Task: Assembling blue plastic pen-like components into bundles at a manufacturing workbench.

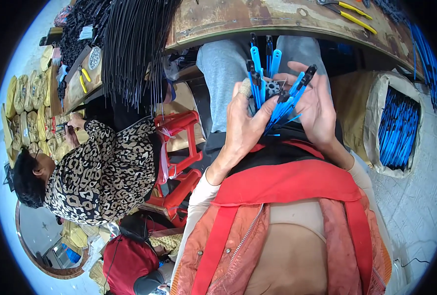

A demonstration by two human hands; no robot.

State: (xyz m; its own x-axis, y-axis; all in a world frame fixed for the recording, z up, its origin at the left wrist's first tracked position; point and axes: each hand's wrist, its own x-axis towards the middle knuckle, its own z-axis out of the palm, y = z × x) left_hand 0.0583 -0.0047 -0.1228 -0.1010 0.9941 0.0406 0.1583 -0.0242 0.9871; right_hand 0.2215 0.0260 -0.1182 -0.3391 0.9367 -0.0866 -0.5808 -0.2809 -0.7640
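Above my lap, my left hand (pixel 243 125) is closed around a loose bundle of thin blue plastic sticks (pixel 282 110) with black end pieces. Tan tape wraps one of its fingers. Some sticks point up and others fan out to the right. My right hand (pixel 321 110) lies palm up beside the bundle, its fingers stretched out, with a few sticks crossing in front of its palm. Between the two hands shows a small dark round part with holes (pixel 273 88); what supports it is hidden.
A worn wooden table (pixel 257 17) spans the front, with yellow-handled pliers (pixel 356 18) on it. Long black rods (pixel 135 49) overhang at left. An open sack (pixel 371 132) of blue sticks stands at right. Red stools (pixel 184 142) and a co-worker in a patterned top (pixel 100 172) are at left.
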